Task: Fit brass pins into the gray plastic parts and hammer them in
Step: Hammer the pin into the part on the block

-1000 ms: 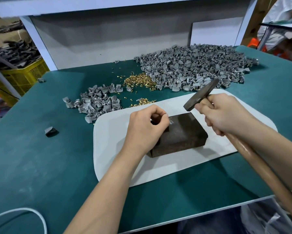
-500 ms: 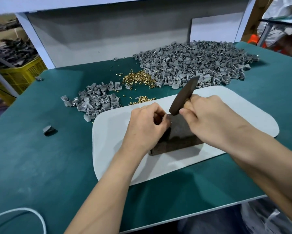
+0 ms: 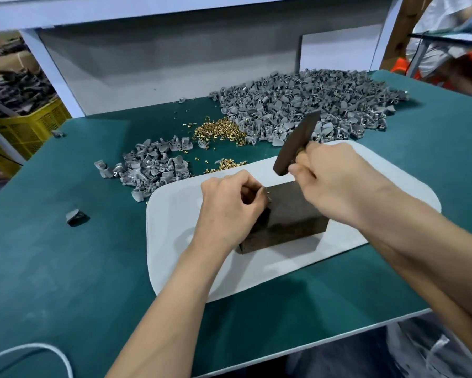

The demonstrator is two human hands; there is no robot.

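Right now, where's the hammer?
Head view, right of centre: the hammer is gripped in the right hand, its head tilted up just over the far edge of the dark block, in front of the big parts pile.

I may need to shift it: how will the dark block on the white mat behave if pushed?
Probably heavy for its size: the dark block looks like solid metal. Unlikely to roll or tip: it is low, flat-sided and lies flat on the white mat. Likely to resist, then slide as one stiff piece.
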